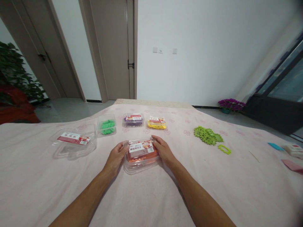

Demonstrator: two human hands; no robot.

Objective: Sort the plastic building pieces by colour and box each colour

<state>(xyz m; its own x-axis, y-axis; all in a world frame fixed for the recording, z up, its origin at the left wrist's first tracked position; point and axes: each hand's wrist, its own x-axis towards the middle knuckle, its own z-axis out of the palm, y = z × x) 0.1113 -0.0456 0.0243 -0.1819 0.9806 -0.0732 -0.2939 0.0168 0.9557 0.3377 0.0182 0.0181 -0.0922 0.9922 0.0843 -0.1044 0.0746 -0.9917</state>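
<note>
Between my hands is a clear plastic box (142, 154) with orange pieces inside and a printed label on its lid. My left hand (115, 157) grips its left side, and my right hand (164, 149) grips its right side. The fingers of both hands are partly hidden along the box's edges. Beyond it lie a box of purple pieces (133, 120) and a box of yellow pieces (156, 123), both with labelled lids. A clear box with green pieces (107, 126) stands to their left.
An empty-looking clear plastic container (73, 142) with a label lies at the left. Lime-green pieces (208, 135) are heaped at the right, with a yellow-green ring-shaped piece (224, 149) beside them. Farther right are a thin stick (254, 156), a blue item (276, 146) and a pink item (293, 165).
</note>
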